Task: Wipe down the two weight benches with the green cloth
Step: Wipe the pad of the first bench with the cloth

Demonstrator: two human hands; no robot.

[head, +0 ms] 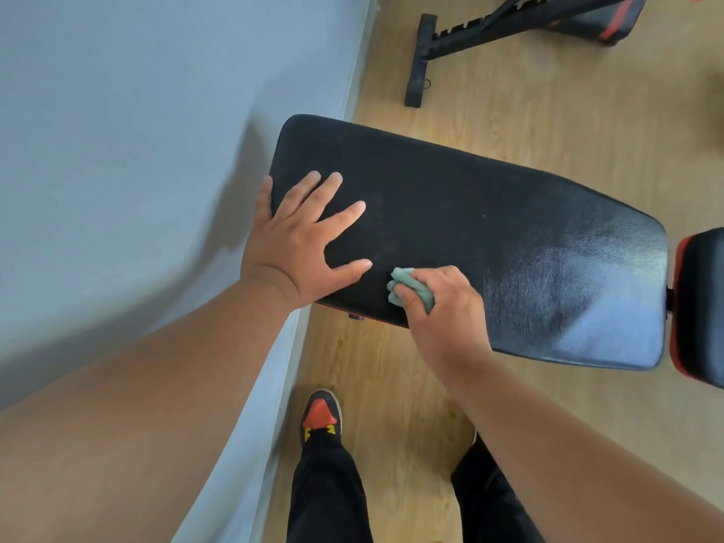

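We laid our left hand (303,244) flat, fingers spread, on the near bench pad (470,213) to steady it. At its four o'clock, our right hand (438,303) bunched the green cloth (411,286) between curled fingers and thumb, pressing it down to scrub.

Bench pad (470,213) black grained vinyl with glossy sheen, cloth (411,286) soft crumpled green fabric, floor (529,119) pale smooth wood-look, wall (137,131) matt grey

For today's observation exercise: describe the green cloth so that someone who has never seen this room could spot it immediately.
Start at the large black bench pad that lies across the middle of the picture over the wooden floor. At its near edge, the right hand grips a small crumpled wad, the green cloth. It is the only pale green, soft thing there; the left hand beside it lies flat and holds nothing.
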